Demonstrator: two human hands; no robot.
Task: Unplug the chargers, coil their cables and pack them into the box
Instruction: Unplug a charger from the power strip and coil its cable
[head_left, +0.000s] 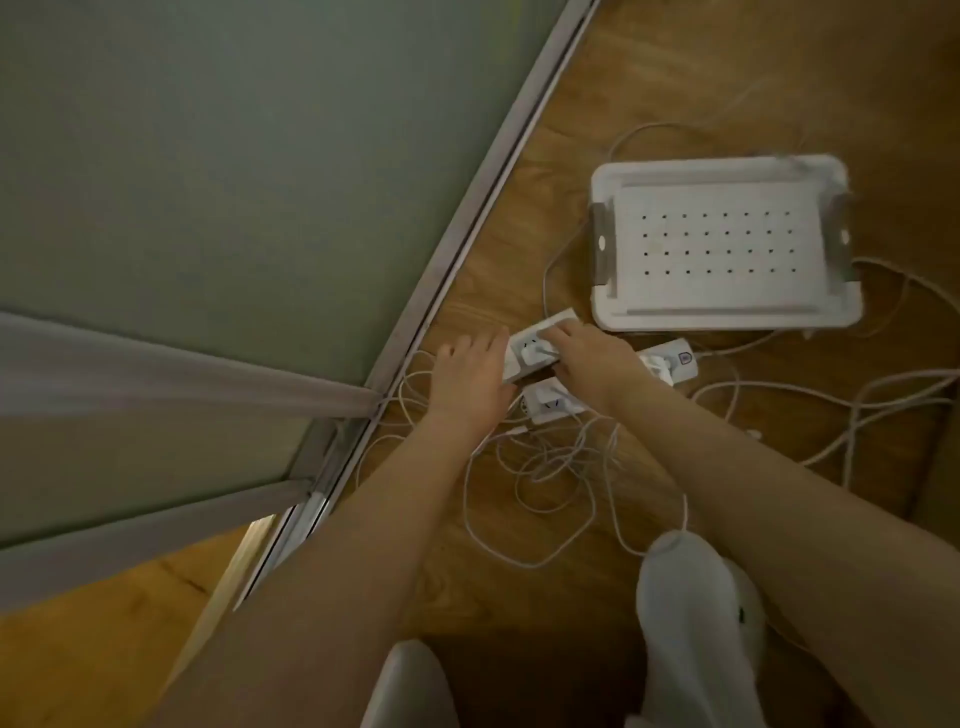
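Below, squarish white charger (532, 357) in right hand (592, 361)

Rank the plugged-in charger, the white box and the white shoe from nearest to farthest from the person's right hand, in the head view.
1. Charger, gripped by the right hand, on the power strip.
2. White box, just beyond the hand, on the floor.
3. White shoe, back by the person, lower right.

White socks (693, 597) (possibly slippers) below bare forearms (363, 519)
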